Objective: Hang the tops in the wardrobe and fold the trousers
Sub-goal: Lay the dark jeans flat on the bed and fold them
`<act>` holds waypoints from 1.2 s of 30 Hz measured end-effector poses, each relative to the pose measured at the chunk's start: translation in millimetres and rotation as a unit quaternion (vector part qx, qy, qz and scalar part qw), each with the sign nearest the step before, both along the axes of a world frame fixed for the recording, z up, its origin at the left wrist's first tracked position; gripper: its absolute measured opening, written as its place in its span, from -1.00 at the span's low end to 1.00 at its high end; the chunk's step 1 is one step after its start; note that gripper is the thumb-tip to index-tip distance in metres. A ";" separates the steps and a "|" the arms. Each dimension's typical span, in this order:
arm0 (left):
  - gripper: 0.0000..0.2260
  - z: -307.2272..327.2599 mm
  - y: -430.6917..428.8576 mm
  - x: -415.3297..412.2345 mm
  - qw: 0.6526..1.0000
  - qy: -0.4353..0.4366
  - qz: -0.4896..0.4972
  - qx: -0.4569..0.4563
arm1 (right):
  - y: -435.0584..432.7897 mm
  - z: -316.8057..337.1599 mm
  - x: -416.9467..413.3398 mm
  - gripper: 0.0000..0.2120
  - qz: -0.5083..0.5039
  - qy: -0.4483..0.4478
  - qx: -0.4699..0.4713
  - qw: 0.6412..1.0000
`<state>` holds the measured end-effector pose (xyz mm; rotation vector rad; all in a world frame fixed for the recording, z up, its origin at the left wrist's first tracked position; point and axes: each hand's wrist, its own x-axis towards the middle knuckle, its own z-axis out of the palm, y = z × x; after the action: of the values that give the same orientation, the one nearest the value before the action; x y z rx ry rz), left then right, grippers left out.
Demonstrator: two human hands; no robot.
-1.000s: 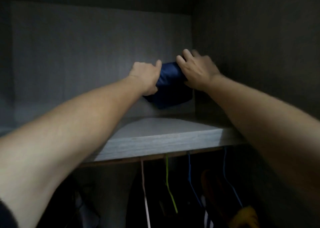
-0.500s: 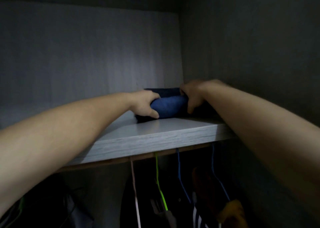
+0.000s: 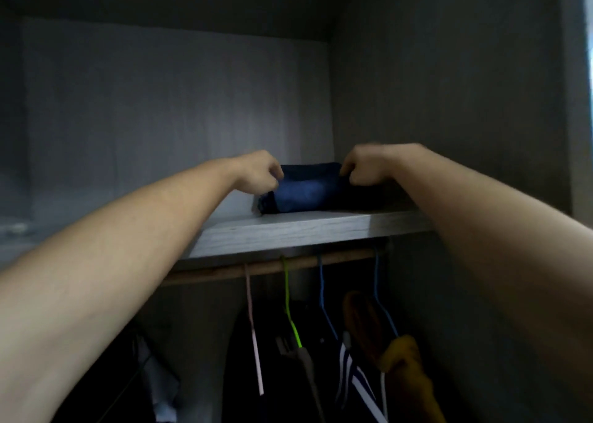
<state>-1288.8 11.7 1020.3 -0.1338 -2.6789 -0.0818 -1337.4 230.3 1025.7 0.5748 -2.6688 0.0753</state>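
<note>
A folded bundle of dark blue trousers (image 3: 305, 195) lies on the grey upper shelf (image 3: 288, 233) of the wardrobe, close to the right wall. My left hand (image 3: 256, 172) has curled fingers at the bundle's top left corner and pinches the cloth there. At the top right corner, my right hand (image 3: 369, 166) does the same with its fingers curled on the fabric. The fingertips of both hands are partly hidden in the dim light. Below the shelf, tops hang on the wooden rail (image 3: 266, 267).
A pink hanger (image 3: 253, 326), a green hanger (image 3: 290, 310) and two blue hangers (image 3: 324, 304) hang from the rail. A yellow garment (image 3: 407, 368) and a striped top (image 3: 356, 377) hang at the right. The wardrobe's side wall (image 3: 449, 134) stands right beside the bundle.
The trousers came down from mid-air onto the shelf. My hands shifted from the bundle's sides up to its top corners.
</note>
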 end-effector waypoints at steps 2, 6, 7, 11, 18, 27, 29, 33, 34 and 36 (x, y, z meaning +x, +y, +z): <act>-0.72 -9.1 -1.2 13.0 0.994 0.104 0.027 -0.028 | 4.5 -6.9 9.7 -0.69 0.013 0.038 -0.028 0.999; -0.70 -34.3 1.4 38.2 0.966 0.245 0.076 -0.027 | 10.9 -29.7 38.0 -0.72 0.027 0.127 -0.062 0.990; -0.70 -40.6 3.2 43.6 0.956 0.279 0.083 -0.032 | 12.6 -36.2 44.3 -0.71 0.027 0.165 -0.068 0.984; -0.67 -59.8 11.0 70.1 0.908 0.404 0.097 -0.056 | 23.1 -61.5 61.2 -0.66 0.055 0.260 -0.095 0.959; -0.47 -100.3 13.2 130.6 0.904 0.400 0.141 -0.055 | 47.2 -95.9 99.9 -0.53 0.065 0.309 -0.112 0.942; -0.37 -159.3 10.2 197.9 0.926 0.356 0.118 -0.032 | 61.3 -154.7 169.3 -0.40 -0.001 0.384 -0.138 0.913; -0.37 -182.3 8.7 206.8 0.929 0.358 0.094 -0.025 | 62.1 -178.2 181.5 -0.37 -0.018 0.386 -0.109 0.916; -0.38 -225.8 5.3 218.3 0.937 0.345 0.052 -0.034 | 67.9 -226.5 205.1 -0.34 -0.071 0.359 -0.078 0.927; -0.38 -235.0 6.0 220.7 0.939 0.339 0.044 -0.030 | 71.0 -237.6 212.6 -0.34 -0.085 0.349 -0.076 0.930; -0.39 -250.5 12.3 224.8 0.947 0.321 0.024 -0.016 | 82.4 -256.3 229.4 -0.35 -0.103 0.332 -0.066 0.935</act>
<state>-1064.0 24.0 769.8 -0.0844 -2.0294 0.0203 -1108.0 312.8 769.5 0.2153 -2.0263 -0.0010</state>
